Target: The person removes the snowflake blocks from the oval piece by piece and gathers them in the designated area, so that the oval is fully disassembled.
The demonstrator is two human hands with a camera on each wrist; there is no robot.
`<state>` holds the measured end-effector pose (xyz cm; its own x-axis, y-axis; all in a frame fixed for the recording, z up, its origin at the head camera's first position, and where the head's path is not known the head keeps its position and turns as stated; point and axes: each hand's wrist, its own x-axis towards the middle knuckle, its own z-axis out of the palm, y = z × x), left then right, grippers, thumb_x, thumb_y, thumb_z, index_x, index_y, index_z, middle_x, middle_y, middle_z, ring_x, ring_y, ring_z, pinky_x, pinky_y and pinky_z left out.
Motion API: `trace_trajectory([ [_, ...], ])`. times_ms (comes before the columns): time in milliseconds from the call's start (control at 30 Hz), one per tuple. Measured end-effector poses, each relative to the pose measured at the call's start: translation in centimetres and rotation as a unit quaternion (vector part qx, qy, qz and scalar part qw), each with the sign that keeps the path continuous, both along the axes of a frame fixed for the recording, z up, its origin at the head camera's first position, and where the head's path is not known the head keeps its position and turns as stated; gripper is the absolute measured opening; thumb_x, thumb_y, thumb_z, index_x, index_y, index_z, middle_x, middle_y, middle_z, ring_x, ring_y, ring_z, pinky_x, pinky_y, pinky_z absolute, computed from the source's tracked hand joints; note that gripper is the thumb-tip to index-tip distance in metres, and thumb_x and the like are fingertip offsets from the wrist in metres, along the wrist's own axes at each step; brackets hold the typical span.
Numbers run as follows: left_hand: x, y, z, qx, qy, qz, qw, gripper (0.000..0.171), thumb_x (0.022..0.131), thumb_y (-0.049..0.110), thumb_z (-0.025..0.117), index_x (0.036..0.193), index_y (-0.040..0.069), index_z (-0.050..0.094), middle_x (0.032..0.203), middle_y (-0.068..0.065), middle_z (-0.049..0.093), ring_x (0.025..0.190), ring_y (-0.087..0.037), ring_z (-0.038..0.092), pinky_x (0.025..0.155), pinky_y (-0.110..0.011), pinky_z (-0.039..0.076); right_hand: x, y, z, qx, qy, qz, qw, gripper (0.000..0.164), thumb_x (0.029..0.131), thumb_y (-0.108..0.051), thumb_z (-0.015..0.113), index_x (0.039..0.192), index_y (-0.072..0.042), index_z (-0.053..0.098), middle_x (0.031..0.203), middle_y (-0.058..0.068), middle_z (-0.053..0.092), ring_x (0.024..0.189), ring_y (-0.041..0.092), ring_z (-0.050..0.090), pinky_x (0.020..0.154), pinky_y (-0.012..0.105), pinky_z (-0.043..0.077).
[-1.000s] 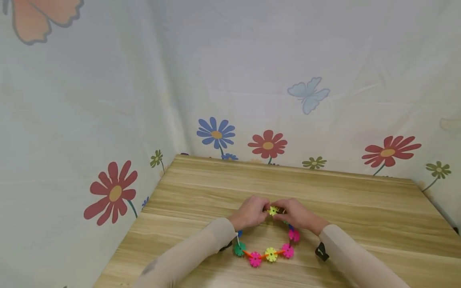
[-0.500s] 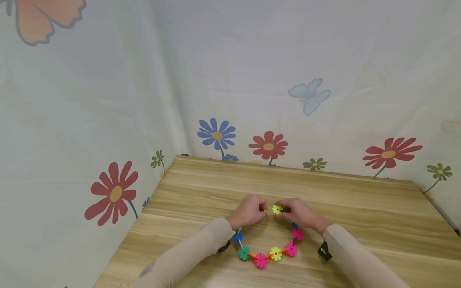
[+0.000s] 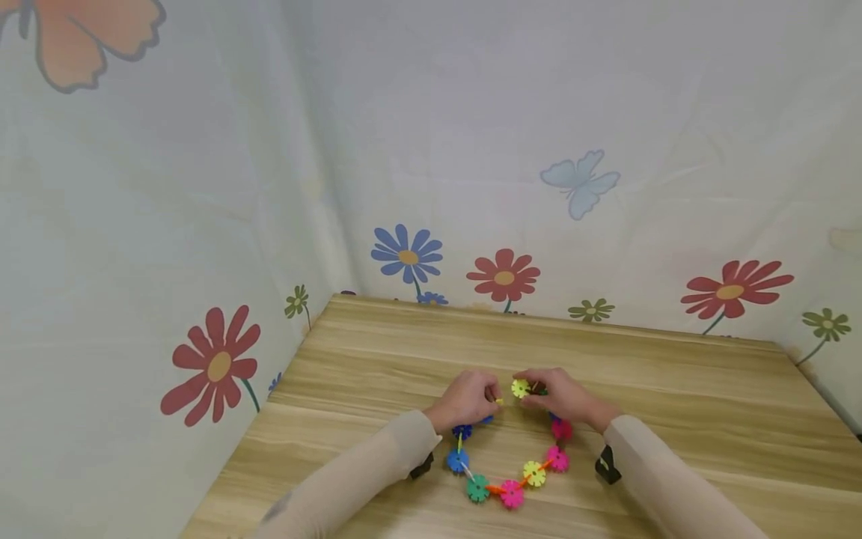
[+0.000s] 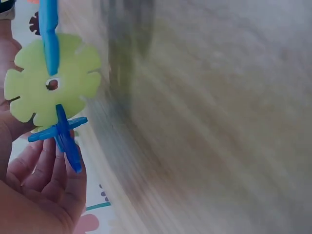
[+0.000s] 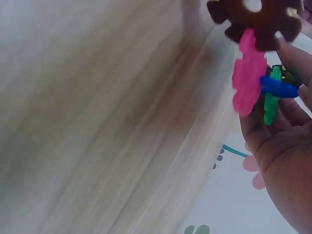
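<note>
A loop-shaped chain of slotted plastic snowflake discs hangs between both hands over the wooden table, with a gap between its two ends at the top. My left hand (image 3: 465, 400) pinches the left end, where a yellow edge shows at the fingertips. Near it in the left wrist view are a yellow-green disc (image 4: 73, 92) and a blue disc (image 4: 66, 139). My right hand (image 3: 559, 393) pinches the right end, with a yellow disc (image 3: 521, 388) facing up. In the right wrist view, a brown disc (image 5: 273, 24), a pink disc (image 5: 247, 78) and a green disc (image 5: 271, 102) show by that hand.
The wood-grain table (image 3: 377, 344) reaches back to a pale cloth (image 3: 438, 135) printed with flowers and butterflies, which also runs along the left side. Black straps (image 3: 608, 466) are on the wrists.
The hands have moved slightly apart, and a gap has opened between the left fingertips and the yellow disc in the right hand. The chain's lower part has swung to the right.
</note>
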<state>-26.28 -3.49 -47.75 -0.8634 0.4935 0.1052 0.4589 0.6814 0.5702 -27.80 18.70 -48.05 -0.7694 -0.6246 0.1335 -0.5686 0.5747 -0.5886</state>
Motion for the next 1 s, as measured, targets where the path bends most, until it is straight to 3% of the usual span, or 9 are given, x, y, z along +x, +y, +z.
trace_trajectory([
  [167, 0.2, 0.3, -0.2, 0.01, -0.016, -0.001, 0.9998, 0.016, 0.075, 0.015, 0.078, 0.073, 0.016, 0.062, 0.065, 0.013, 0.057, 0.06, 0.001, 0.053, 0.058, -0.016, 0.043, -0.3, 0.0, 0.2, -0.009, -0.037, -0.036, 0.999, 0.035, 0.085, -0.015, 0.072, 0.113, -0.005, 0.055, 0.093, -0.002, 0.063, 0.086, 0.014, 0.06, 0.074, 0.032, 0.049],
  [300, 0.3, 0.4, -0.4, 0.02, -0.037, -0.009, 0.9991, 0.014, 0.079, 0.018, 0.076, 0.074, 0.016, 0.063, 0.067, 0.013, 0.058, 0.061, 0.0, 0.053, 0.058, -0.016, 0.044, -0.5, -0.1, 0.4, -0.026, -0.053, -0.036, 0.998, 0.027, 0.083, -0.011, 0.074, 0.101, -0.009, 0.054, 0.09, -0.002, 0.063, 0.085, 0.014, 0.06, 0.073, 0.031, 0.049],
  [700, 0.2, -0.6, 0.1, 0.063, -0.09, -0.017, 0.9938, 0.013, 0.089, 0.019, 0.065, 0.079, 0.011, 0.068, 0.066, 0.009, 0.058, 0.056, -0.004, 0.049, 0.054, -0.02, 0.042, -1.0, -0.3, 1.1, -0.032, -0.019, -0.007, 0.999, 0.024, 0.082, 0.0, 0.071, 0.1, -0.009, 0.057, 0.096, 0.002, 0.065, 0.091, 0.019, 0.063, 0.077, 0.035, 0.052],
  [867, -0.2, -0.9, 0.3, 0.089, -0.137, 0.012, 0.9864, 0.013, 0.09, 0.021, 0.063, 0.084, 0.011, 0.068, 0.071, 0.002, 0.061, 0.06, -0.007, 0.051, 0.056, -0.022, 0.043, -1.0, -0.5, 0.8, -0.028, -0.009, 0.004, 1.0, 0.022, 0.083, -0.003, 0.072, 0.099, -0.01, 0.059, 0.096, -0.001, 0.066, 0.091, 0.016, 0.063, 0.079, 0.034, 0.051],
  [1000, -0.6, -0.7, 0.5, 0.141, -0.179, 0.033, 0.9732, 0.015, 0.092, 0.022, 0.062, 0.091, 0.008, 0.067, 0.08, -0.003, 0.064, 0.07, -0.014, 0.056, 0.064, -0.025, 0.047, -0.9, -0.5, 0.7, -0.024, 0.004, 0.013, 1.0, 0.021, 0.082, -0.003, 0.073, 0.095, -0.012, 0.059, 0.093, -0.004, 0.066, 0.089, 0.014, 0.064, 0.079, 0.032, 0.051],
])
